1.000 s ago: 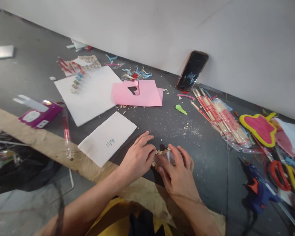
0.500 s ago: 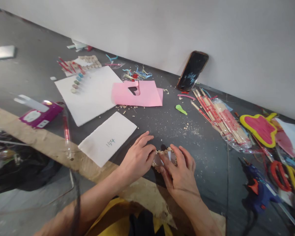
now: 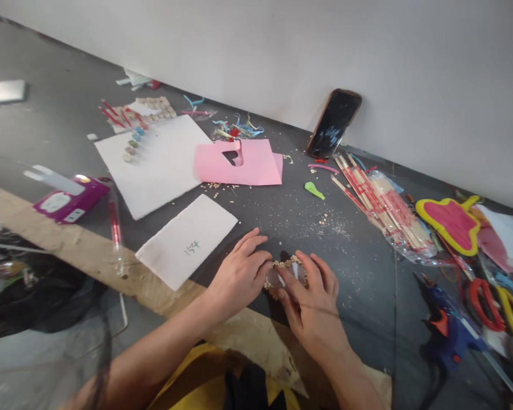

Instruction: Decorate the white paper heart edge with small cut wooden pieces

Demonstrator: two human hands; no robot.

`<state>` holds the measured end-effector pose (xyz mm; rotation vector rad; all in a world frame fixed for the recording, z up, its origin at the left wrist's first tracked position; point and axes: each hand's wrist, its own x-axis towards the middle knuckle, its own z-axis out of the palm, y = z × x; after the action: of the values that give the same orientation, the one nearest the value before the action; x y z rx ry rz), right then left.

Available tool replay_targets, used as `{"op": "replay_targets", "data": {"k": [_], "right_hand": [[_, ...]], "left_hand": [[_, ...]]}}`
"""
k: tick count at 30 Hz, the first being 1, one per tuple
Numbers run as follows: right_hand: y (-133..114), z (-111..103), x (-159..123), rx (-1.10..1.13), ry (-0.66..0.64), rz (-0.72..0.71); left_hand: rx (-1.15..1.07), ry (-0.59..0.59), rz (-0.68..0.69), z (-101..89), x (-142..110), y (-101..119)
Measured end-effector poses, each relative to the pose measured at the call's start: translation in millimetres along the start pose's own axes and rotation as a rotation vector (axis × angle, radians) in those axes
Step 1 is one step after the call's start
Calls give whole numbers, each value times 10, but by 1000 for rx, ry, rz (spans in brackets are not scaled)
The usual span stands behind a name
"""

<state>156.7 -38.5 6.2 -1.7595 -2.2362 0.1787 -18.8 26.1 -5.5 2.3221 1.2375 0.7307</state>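
Between my two hands, near the front edge of the dark table, is a small craft piece [image 3: 287, 263] with a pale middle and a rim of tan, crumb-like bits. My left hand [image 3: 241, 273] has its thumb and fingers closed on the piece's left edge. From the other side my right hand [image 3: 314, 293] grips it, fingers over the right edge and face, thumb at the near edge. My fingers hide much of the piece. A white card marked 154 [image 3: 188, 242] lies left of my left hand, and tan crumbs [image 3: 337, 228] are scattered beyond my right.
A white sheet [image 3: 162, 165] and pink cut paper [image 3: 256, 162] lie behind. A phone [image 3: 334, 124] leans on the wall. At right are bagged chopsticks [image 3: 399, 210], a blue glue gun [image 3: 448, 324], scissors [image 3: 487, 304] and a yellow-edged pink shape [image 3: 448, 225]. A purple box [image 3: 72, 199] stands left.
Almost nothing differs. Both hands keep their place on the craft piece, and the view has shifted very slightly.
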Motion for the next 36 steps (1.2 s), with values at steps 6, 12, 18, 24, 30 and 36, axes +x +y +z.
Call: {"op": "replay_targets", "data": {"k": [6,12,18,24,30,36], "right_hand": [[162,-9,-27,22,112,53],[198,-14,-45,51,183,93],[130,-25,-67,54,143,55],[116,-47,-87,67,141,31],[122,-42,-109,72,142,32],[144,-30,-107,52,141,33]], "left_hand": [[-10,55,2,-80,-33,-36],[37,0,11,-123,-168,-85],[77,-63,-2,-150,-337,-41],[59,-70,3,-146,-409,27],[71,-116,-23,-125,-427,32],[70,-100,-16,-142,-433,37]]}}
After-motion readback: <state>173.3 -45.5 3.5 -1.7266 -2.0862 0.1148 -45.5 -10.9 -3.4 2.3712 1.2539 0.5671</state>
